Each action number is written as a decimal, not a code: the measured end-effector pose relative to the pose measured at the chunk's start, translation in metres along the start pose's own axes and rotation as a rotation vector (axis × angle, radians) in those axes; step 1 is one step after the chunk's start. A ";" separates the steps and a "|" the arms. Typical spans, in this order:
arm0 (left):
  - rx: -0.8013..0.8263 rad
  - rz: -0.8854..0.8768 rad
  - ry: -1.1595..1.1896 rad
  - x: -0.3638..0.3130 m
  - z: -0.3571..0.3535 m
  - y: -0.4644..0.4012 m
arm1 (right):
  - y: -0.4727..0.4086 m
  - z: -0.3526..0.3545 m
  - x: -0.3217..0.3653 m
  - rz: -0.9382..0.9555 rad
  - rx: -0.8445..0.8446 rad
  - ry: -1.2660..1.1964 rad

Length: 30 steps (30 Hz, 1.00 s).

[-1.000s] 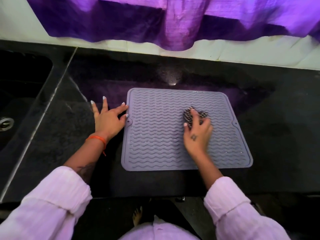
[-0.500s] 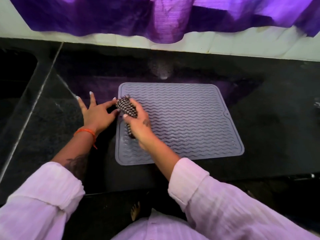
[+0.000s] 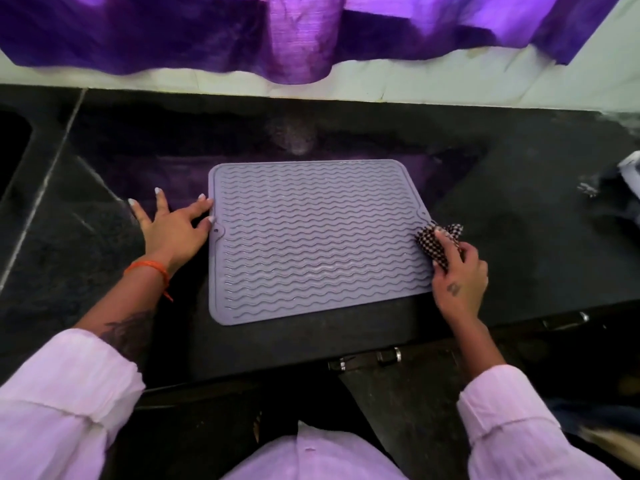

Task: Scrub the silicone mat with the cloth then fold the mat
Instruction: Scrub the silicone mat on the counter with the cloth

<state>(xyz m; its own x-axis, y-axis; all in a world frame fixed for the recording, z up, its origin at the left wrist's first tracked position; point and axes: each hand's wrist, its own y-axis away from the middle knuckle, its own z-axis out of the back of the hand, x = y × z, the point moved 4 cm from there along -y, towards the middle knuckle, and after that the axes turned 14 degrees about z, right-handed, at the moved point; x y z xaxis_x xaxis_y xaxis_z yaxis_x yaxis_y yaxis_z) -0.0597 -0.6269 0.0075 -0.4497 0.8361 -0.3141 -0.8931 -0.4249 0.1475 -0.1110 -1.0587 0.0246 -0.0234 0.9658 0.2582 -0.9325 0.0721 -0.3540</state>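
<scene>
A grey-lilac silicone mat (image 3: 318, 237) with wavy ridges lies flat on the black countertop (image 3: 519, 237). My left hand (image 3: 173, 230) rests flat on the counter, fingers spread, fingertips touching the mat's left edge. My right hand (image 3: 457, 271) sits at the mat's right edge, closed around a bunched black-and-white checked cloth (image 3: 436, 244) that presses on the mat's right rim by the small tab.
A purple curtain (image 3: 301, 39) hangs over the white wall behind the counter. A dark sink (image 3: 10, 143) lies at the far left. A blurred white-and-dark object (image 3: 623, 188) sits at the right edge. Cabinet handles (image 3: 388, 356) show below the counter's front edge.
My right hand has swept the cloth from the mat's left edge across to its right edge. My left hand has stayed at the left edge.
</scene>
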 end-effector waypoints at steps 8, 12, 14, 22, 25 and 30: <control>0.030 -0.006 -0.011 0.001 -0.002 -0.001 | 0.014 -0.017 0.069 0.089 0.001 -0.176; 0.056 -0.015 -0.045 0.000 0.000 -0.002 | 0.029 -0.034 0.137 0.159 0.044 -0.258; 0.065 -0.019 -0.037 0.000 0.000 -0.002 | 0.036 -0.041 0.171 0.228 0.068 -0.310; 0.181 0.011 0.023 0.004 0.003 -0.010 | 0.065 -0.060 0.276 0.442 0.199 -0.460; 0.213 0.022 0.045 0.005 0.004 -0.011 | 0.070 -0.062 0.295 0.488 0.267 -0.537; 0.238 0.035 0.046 0.004 0.009 -0.010 | 0.046 -0.059 0.287 0.220 0.515 -1.039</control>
<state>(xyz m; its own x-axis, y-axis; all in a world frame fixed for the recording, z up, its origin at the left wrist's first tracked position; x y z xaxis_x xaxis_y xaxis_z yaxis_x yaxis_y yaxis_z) -0.0524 -0.6164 0.0133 -0.4847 0.8033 -0.3460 -0.8565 -0.3557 0.3740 -0.1394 -0.7632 0.0296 -0.2622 0.2614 0.9289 -0.9018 -0.4090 -0.1394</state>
